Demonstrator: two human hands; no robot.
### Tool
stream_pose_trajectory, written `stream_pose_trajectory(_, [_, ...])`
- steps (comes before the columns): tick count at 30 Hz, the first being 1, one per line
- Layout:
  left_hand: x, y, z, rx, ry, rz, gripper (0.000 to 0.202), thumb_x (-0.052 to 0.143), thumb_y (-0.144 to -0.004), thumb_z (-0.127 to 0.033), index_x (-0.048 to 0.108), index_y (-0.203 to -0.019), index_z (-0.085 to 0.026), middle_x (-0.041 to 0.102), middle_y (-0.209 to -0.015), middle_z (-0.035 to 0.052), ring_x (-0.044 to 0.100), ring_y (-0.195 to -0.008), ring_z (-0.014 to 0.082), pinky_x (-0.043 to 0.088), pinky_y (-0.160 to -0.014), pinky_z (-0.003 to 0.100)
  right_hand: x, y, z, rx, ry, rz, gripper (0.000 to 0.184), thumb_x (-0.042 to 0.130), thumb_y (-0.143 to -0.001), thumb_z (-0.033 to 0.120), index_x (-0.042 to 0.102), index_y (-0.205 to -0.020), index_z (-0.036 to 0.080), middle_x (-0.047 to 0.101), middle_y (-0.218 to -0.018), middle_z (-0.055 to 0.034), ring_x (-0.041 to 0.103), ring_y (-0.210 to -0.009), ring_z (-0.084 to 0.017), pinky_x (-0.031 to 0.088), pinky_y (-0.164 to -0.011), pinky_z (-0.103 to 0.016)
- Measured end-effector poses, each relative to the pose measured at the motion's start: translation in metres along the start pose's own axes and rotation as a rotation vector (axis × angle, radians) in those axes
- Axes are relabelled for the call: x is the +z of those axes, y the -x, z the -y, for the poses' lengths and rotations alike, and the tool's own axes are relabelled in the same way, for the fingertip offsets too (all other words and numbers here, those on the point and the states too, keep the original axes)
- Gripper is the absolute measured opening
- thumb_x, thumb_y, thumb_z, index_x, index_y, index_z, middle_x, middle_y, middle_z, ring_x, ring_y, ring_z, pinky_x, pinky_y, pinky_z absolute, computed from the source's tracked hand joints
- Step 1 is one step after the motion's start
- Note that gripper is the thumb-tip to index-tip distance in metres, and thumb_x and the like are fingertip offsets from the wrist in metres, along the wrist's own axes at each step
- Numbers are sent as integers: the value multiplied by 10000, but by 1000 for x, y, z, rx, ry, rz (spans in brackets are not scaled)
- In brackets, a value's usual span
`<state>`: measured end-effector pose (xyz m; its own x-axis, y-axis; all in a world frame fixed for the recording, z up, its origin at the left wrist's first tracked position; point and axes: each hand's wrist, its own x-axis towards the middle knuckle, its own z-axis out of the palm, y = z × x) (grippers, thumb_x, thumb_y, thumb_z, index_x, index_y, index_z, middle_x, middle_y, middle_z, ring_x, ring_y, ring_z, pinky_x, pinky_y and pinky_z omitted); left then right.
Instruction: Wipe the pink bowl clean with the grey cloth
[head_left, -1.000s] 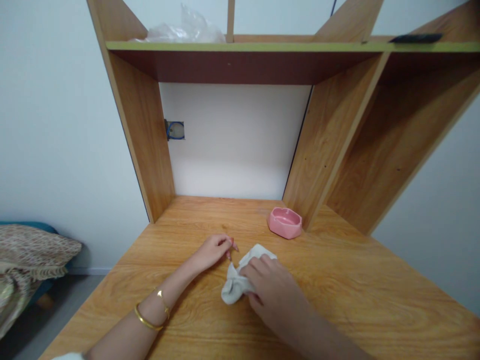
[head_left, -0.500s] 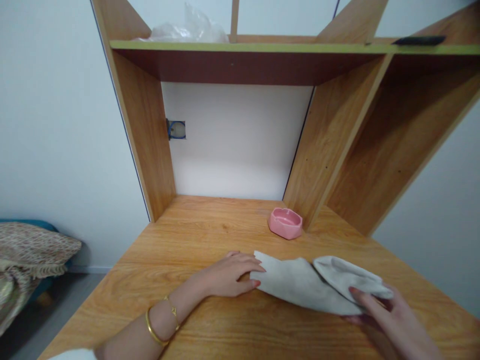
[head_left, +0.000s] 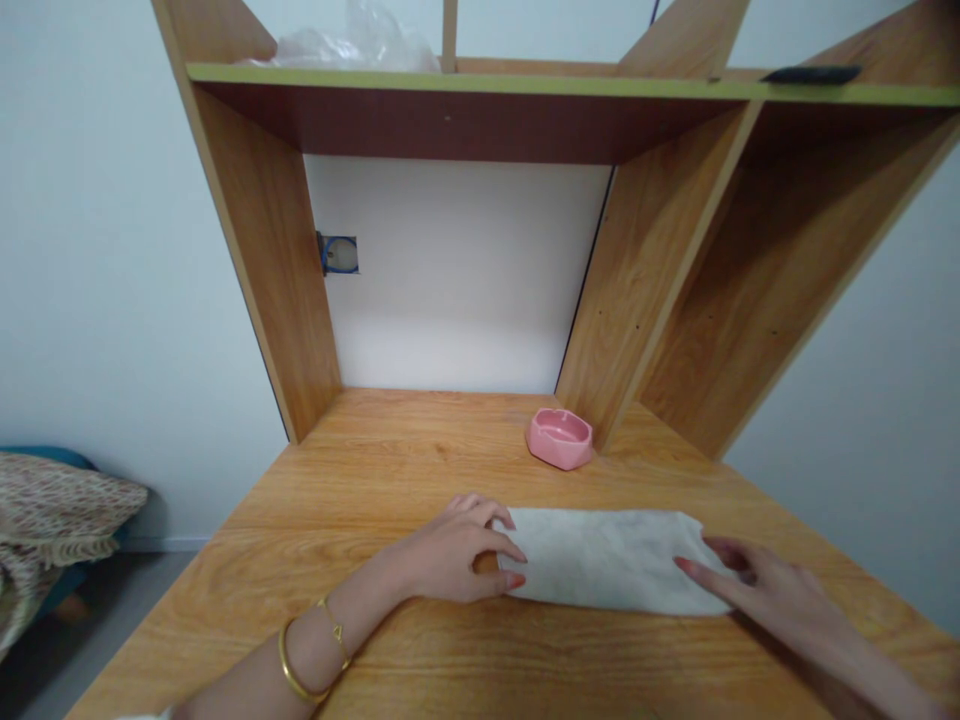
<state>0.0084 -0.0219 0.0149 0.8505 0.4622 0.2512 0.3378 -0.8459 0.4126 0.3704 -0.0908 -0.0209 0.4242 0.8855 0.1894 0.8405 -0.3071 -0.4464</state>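
Observation:
A pale grey folded cloth (head_left: 600, 560) lies as a long, fairly flat strip on the wooden desk (head_left: 420, 650). At its left end, the fingertips and thumb of my left hand (head_left: 465, 555) rest on the edge, spread apart with a gap between them. My right hand (head_left: 765, 585) grips the opposite end, thumb on top and fingers at the far right edge; some of those fingers are hidden. Behind the cloth stands a pink angular ashtray (head_left: 560, 440), touched by neither hand.
A wooden upright (head_left: 645, 280) rises close behind the ashtray. Overhead, a shelf (head_left: 450, 85) carries a clear plastic bag (head_left: 360, 45) and a dark flat object (head_left: 814, 75). An open socket box (head_left: 341, 255) sits in the back wall. At left is a patterned fringed blanket (head_left: 60, 500).
The right part of the cloth, bunched and folded over before, now lies flatter and straighter. My right hand has shifted slightly up with its end. My left hand stays at the left end.

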Motion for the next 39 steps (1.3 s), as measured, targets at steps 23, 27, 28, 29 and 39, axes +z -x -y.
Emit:
stream_pose_trajectory(23, [3,-3,22,-220,-26,-230,130,497,-741,-157,579,-827,-207,567,-873,20,487,-889,188,362,-809,316,17,24,164,-530,-272,260,271,397,-785,342,561,-916,170,608,-793,-65,562,-755,-196,431,-687,-327])
stream_pose_trajectory(27, [-4,-3,14,-160,-33,-302,206,436,-734,-98,568,-849,-207,566,-916,28,482,-914,186,346,-828,321,17,40,150,-679,-180,354,275,467,-775,304,587,-1000,199,608,-1010,-74,521,-954,-205,394,-848,-348])
stream_pose_trajectory(28, [-7,-3,11,-138,-30,-326,246,410,-731,-78,564,-874,-208,565,-950,30,479,-937,184,339,-840,323,19,46,148,-715,-141,384,294,476,-771,276,580,-1037,210,600,-1043,-68,510,-977,-204,383,-869,-350])
stream_pose_trajectory(29, [-9,-3,9,-97,-18,-322,295,391,-723,-58,560,-910,-212,564,-990,28,475,-964,180,330,-855,321,22,52,147,-743,-95,400,323,480,-763,244,568,-1073,221,592,-1070,-62,501,-995,-205,375,-882,-356])
stream_pose_trajectory(39, [-12,0,9,13,-23,-137,458,378,-648,-14,580,-997,-231,568,-1028,6,476,-979,154,319,-880,283,31,41,126,-780,375,122,387,366,-720,38,602,-947,246,626,-835,-56,541,-830,-207,407,-722,-333])
